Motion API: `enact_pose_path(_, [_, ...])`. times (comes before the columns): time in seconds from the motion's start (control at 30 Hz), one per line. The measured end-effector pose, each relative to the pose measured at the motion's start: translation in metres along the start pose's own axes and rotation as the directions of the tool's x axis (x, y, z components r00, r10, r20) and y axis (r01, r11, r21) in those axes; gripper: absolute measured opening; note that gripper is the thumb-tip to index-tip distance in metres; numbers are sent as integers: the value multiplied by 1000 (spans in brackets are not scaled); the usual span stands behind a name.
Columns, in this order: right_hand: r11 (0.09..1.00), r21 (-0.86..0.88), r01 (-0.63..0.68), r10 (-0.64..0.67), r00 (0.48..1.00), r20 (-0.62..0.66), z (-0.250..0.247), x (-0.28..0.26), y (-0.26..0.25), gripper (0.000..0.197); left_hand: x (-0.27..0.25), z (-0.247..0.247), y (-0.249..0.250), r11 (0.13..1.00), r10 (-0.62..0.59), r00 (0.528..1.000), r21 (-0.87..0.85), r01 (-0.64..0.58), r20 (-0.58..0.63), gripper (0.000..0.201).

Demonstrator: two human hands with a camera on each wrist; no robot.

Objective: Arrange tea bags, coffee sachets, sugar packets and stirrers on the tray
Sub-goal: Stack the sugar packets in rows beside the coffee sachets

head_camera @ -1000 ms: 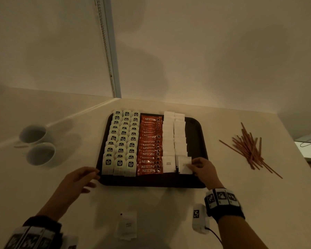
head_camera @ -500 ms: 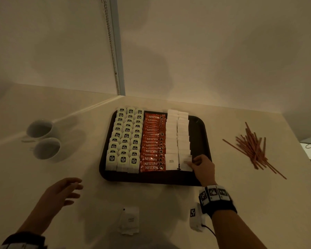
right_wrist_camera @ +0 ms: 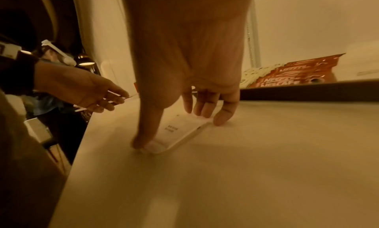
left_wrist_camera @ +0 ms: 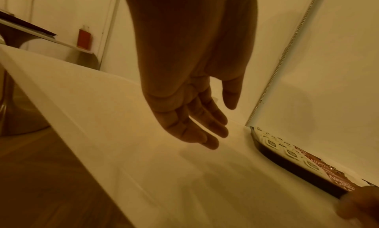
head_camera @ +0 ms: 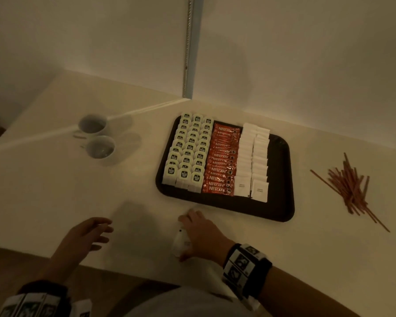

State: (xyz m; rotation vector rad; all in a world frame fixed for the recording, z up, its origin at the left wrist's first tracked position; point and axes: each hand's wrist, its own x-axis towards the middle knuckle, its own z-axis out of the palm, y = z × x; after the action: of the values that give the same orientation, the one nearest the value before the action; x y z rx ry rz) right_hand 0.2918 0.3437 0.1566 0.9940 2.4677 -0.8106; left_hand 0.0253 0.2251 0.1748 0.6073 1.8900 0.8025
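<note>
A dark tray [head_camera: 281, 179] holds rows of tea bags [head_camera: 188, 154] on its left, orange coffee sachets [head_camera: 224, 161] in the middle and white sugar packets [head_camera: 253, 161] to their right. One loose sugar packet [head_camera: 178, 244] lies on the table in front of the tray. My right hand [head_camera: 183, 236] is down on it. In the right wrist view the thumb and fingers of that hand [right_wrist_camera: 174, 129] pinch the packet [right_wrist_camera: 180, 134] at its two ends. My left hand [head_camera: 101, 234] hovers open over the table to the left, holding nothing [left_wrist_camera: 219, 119]. A heap of stirrers [head_camera: 350, 186] lies right of the tray.
Two white cups [head_camera: 94, 124] [head_camera: 101, 147] stand on the table left of the tray. The table's front edge runs just below my hands. A wall with a vertical strip stands behind the tray. The tray's right strip is bare.
My right hand left the sugar rows at the tray's front right and came down on the loose packet near the table edge. My left hand drew back from the tray's front left corner.
</note>
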Motion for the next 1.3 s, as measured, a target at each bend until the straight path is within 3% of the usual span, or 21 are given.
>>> enact_pose_path(0.2, [991,87,-97,95,995,19,2,6,-7,73,-12,-8,-8,999,3,1000,-32,-3,2,18])
enact_pose_path(0.4, [978,148,-145,141,989,37,-8,3,-8,48,-10,9,21,993,111,990,27,-114,81,16])
enact_pose_path(0.53, [920,382,-90,98,995,0,-43,-3,-2,32,-4,40,62,981,185,959,17,-194,217,15])
enact_pose_path(0.63, [803,596,-9,48,998,-49,-85,-10,4,35,-2,66,99,974,226,911,-63,-217,345,26])
enact_pose_path(0.7, [767,638,59,46,988,-147,-110,-15,8,40,-1,82,125,977,212,869,-112,-180,447,32])
enact_pose_path(0.83, [675,723,144,142,937,-319,-135,-22,19,47,1,108,165,966,176,815,-258,-33,552,31])
enact_pose_path(1.0, [582,772,256,358,772,-526,-140,-28,40,26,4,128,191,932,273,821,-350,-97,500,20])
enact_pose_path(1.3, [412,835,364,437,725,-532,-153,-48,57,22,7,153,207,904,398,820,-327,-275,412,24])
